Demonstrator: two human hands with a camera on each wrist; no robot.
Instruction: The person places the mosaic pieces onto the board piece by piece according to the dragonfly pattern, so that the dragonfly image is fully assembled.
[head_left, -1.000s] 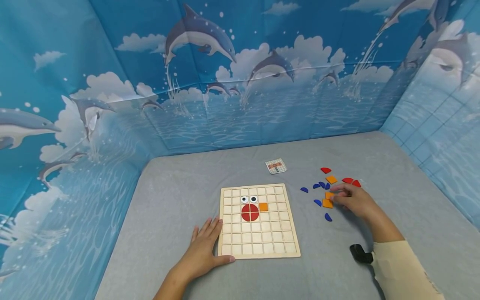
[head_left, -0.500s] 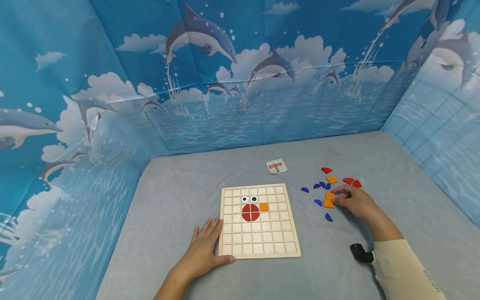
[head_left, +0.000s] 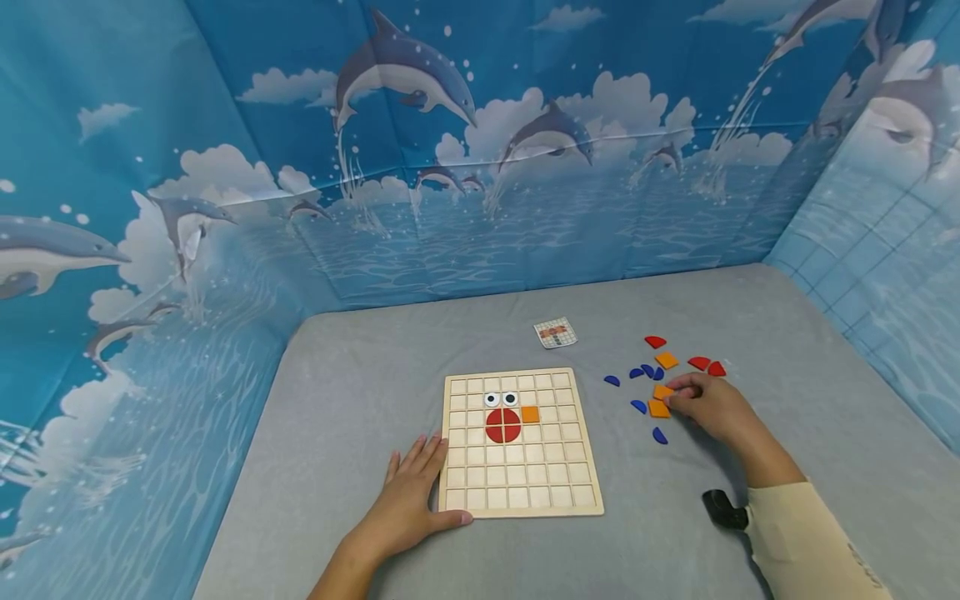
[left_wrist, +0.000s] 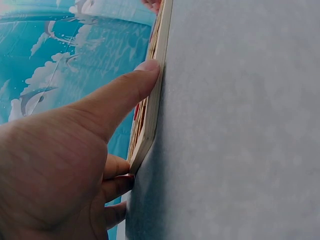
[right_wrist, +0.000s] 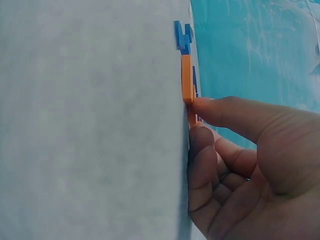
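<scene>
A square wooden grid board (head_left: 528,477) lies on the grey cloth, holding two eye pieces (head_left: 500,400), a red disc of quarter pieces (head_left: 503,425) and one orange square tile (head_left: 530,414). My left hand (head_left: 405,500) rests at its lower left corner, fingers along the left side and thumb on the near edge. To the right of the board, my right hand (head_left: 712,408) pinches an orange square tile (head_left: 662,392) between thumb and forefinger. Another orange tile (head_left: 658,409) lies right beside it. The right wrist view shows the thumb (right_wrist: 212,107) at the orange edges.
Several blue half-round pieces (head_left: 612,381) lie scattered near the right hand. Red quarter pieces (head_left: 699,363) and a further orange tile (head_left: 666,360) are behind it. A small printed pattern card (head_left: 556,332) lies beyond the board. A dolphin-print curtain (head_left: 450,208) surrounds the table.
The right hand's thumb and forefinger have come slightly closer together at the orange tile. The left hand stays on the board's corner.
</scene>
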